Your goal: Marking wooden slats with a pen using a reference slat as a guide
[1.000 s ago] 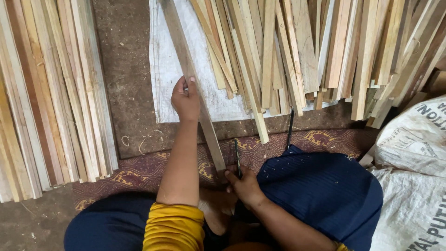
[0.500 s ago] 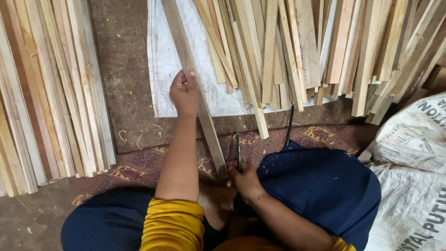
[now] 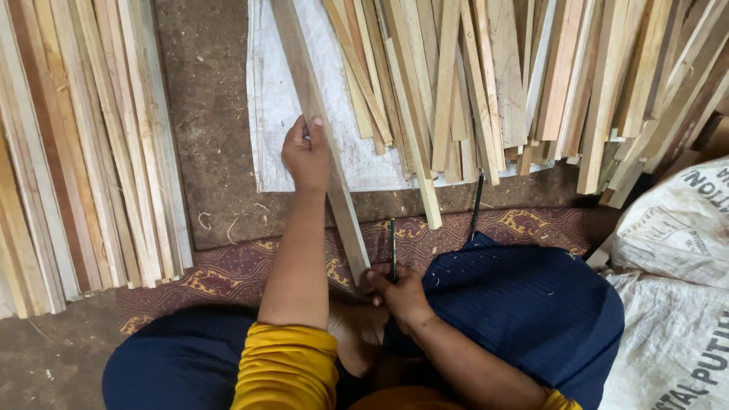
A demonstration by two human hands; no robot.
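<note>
My left hand (image 3: 307, 152) grips a long flat wooden slat (image 3: 323, 144) about halfway along it. The slat runs from the top of the view down to my lap, lying over a white sheet (image 3: 273, 114). My right hand (image 3: 396, 290) sits at the slat's near end and holds a thin dark pencil-like tool (image 3: 392, 250) that points away from me. A second thin dark stick (image 3: 476, 205) lies on the patterned mat (image 3: 228, 266) to the right of it.
A row of long pale slats (image 3: 83, 152) lies on the left. A loose heap of slats (image 3: 531, 83) covers the white sheet at the top right. White woven sacks (image 3: 676, 281) sit at the right. My legs in dark blue fill the bottom.
The view has shifted slightly. My left hand has slid a little farther up the slat. My right hand stays at the slat's near end with the tool.
</note>
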